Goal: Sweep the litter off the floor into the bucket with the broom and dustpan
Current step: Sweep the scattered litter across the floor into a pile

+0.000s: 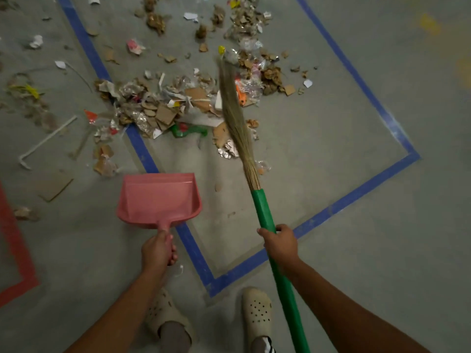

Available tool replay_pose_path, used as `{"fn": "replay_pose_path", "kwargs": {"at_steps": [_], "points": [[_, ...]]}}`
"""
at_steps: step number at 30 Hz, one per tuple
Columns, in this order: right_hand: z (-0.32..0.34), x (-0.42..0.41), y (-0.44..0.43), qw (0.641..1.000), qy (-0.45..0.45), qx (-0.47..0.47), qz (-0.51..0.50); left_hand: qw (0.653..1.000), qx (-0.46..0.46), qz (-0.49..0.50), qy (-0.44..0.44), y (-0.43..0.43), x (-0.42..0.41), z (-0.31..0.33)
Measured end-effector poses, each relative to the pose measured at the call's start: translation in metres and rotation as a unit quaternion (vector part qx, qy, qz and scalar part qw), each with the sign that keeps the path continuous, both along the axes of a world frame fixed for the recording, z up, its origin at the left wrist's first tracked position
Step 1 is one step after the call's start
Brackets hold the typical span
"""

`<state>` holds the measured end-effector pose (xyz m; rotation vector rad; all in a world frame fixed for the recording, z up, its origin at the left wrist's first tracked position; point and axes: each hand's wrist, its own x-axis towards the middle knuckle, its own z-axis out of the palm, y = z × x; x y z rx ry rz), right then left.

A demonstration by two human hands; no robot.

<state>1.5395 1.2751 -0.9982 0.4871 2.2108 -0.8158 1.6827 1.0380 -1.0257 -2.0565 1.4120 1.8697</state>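
With right hand (pixel 279 244) clasping the green-handled broom (pixel 263 212) and left hand (pixel 158 249) gripping the pink dustpan (pixel 159 197), pull short low strokes through the litter (pixel 163 108) heaped ahead across the blue tape (pixel 142 151), then set dustpan lip flat; bucket unseen.

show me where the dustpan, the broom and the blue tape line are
pink dustpan (pixel 158 197), head view, on the flat middle of its pan
broom (pixel 264 212), head view, on its green handle just below the bristles
blue floor tape (pixel 356 194), head view, on the strip right of the broom
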Motion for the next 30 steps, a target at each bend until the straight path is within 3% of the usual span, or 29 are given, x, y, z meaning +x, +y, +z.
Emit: {"fn": "replay_pose_path", "kwargs": {"at_steps": [2, 5, 9, 12, 15, 18, 23, 30], "points": [[-0.004, 0.008, -0.012, 0.996, -0.05, -0.023, -0.065, 1.0, 0.001, -0.022, 0.01, -0.015, -0.001, -0.001], [-0.007, 0.025, -0.03, 0.994, -0.018, 0.001, -0.105, 0.998, -0.006, -0.062, 0.013, -0.037, 0.003, -0.004], [-0.013, 0.047, -0.05, 0.97, -0.018, -0.009, -0.242, 0.995, -0.008, -0.096, 0.008, -0.068, 0.008, -0.008], [-0.04, 0.066, -0.06, 0.961, -0.057, 0.056, -0.265, 0.994, -0.012, -0.104, 0.006, -0.086, 0.013, -0.011], [-0.058, 0.082, -0.082, 0.949, -0.125, 0.056, -0.285, 0.995, -0.019, -0.098, 0.005, -0.107, 0.021, -0.014], [-0.066, 0.084, -0.127, 0.957, -0.181, 0.041, -0.223, 0.996, -0.019, -0.085, 0.003, -0.128, 0.032, -0.015], [-0.059, 0.055, -0.229, 0.986, -0.162, 0.004, -0.025, 0.998, -0.038, -0.056, 0.001, -0.162, 0.05, -0.014], [0.003, 0.007, -0.315, 0.996, -0.014, 0.012, 0.09, 0.999, -0.046, -0.021, 0.005, -0.187, 0.068, -0.003]]}}
